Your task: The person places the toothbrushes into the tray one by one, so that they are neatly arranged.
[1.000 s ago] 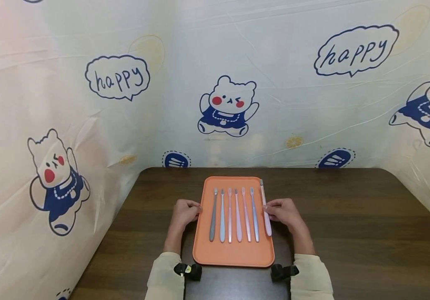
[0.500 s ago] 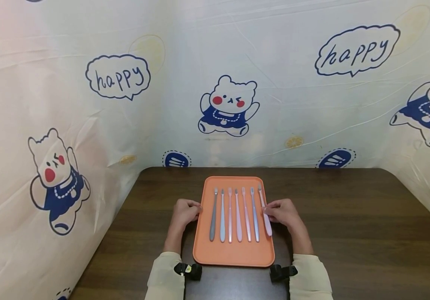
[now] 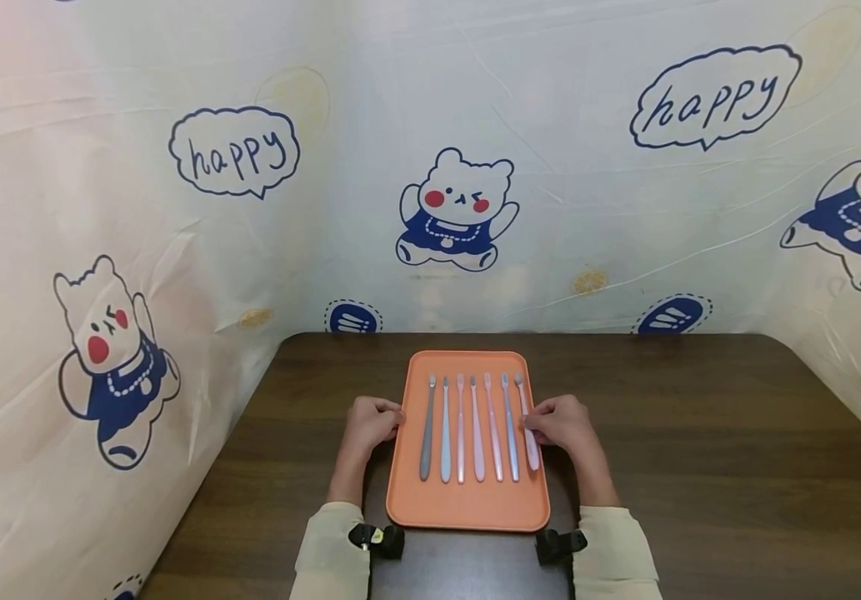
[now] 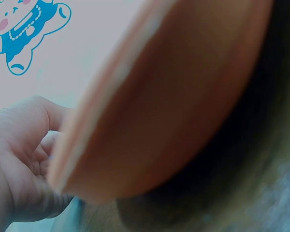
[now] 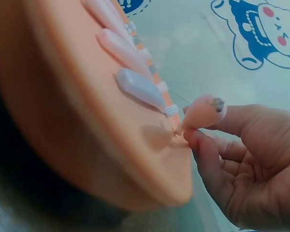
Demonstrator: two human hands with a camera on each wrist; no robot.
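An orange tray [image 3: 468,510] lies on the brown table, with several toothbrushes side by side on it, heads pointing away. From the left come a grey toothbrush [image 3: 426,433], a light blue one, pink ones and a blue toothbrush [image 3: 510,433]. My left hand [image 3: 372,422] grips the tray's left rim; in the left wrist view the tray hides part of its fingers. At the tray's right side, my right hand [image 3: 561,419] pinches a pink toothbrush [image 5: 205,113] between thumb and forefinger. Its handle end stands off the tray surface in the right wrist view.
The brown table [image 3: 715,450] extends to both sides of the tray. Behind and beside it hangs a pale curtain [image 3: 565,100] printed with bears and "happy" bubbles. Black wrist cameras [image 3: 561,546] are strapped over the sleeves.
My right hand has moved the pink toothbrush leftward, its head going from the tray's right rim to over the tray beside the blue one. My left hand has stayed at the rim.
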